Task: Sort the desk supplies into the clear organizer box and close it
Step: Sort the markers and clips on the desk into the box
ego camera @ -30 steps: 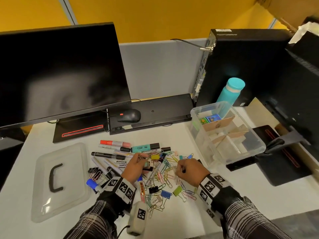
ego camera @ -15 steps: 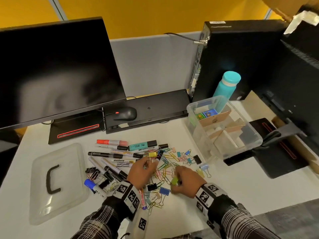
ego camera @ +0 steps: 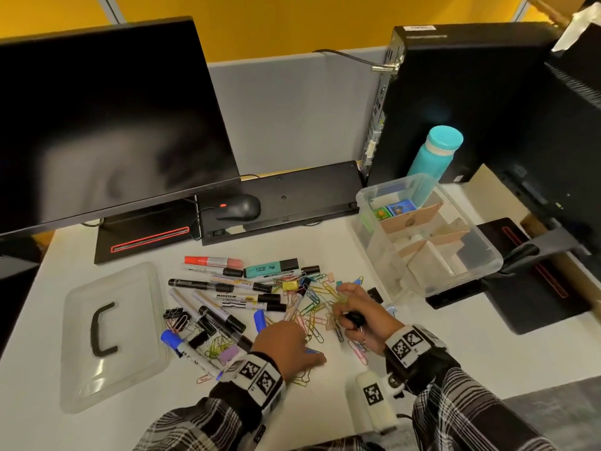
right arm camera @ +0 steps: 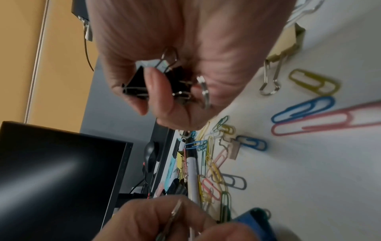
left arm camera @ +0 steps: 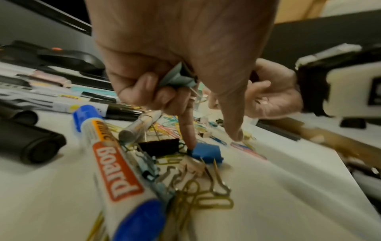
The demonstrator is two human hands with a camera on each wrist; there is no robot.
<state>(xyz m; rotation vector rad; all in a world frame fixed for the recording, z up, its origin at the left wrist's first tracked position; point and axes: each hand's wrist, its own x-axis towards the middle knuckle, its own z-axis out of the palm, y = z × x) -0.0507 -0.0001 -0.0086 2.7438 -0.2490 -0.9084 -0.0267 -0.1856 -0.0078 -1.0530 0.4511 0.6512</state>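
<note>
I see a white desk [ego camera: 455, 346] carrying a heap of markers [ego camera: 227, 297], paper clips [ego camera: 312, 307] and binder clips [ego camera: 177, 315] at its middle. A clear lid [ego camera: 136, 349] lies flat left of the heap, and the clear box [ego camera: 481, 265] stands to its right. Behind them sit a monitor base [ego camera: 143, 236], keyboard [ego camera: 292, 193], mouse [ego camera: 239, 207] and teal bottle [ego camera: 432, 154].

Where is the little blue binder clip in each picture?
Head view: the blue binder clip peeks out at the left hand's fingertips, low centre.
Left wrist view: centre, on the desk, under the pointing finger.
Right wrist view: bottom edge, right of centre, blurred.
Shared landmark: the black computer mouse.
</note>
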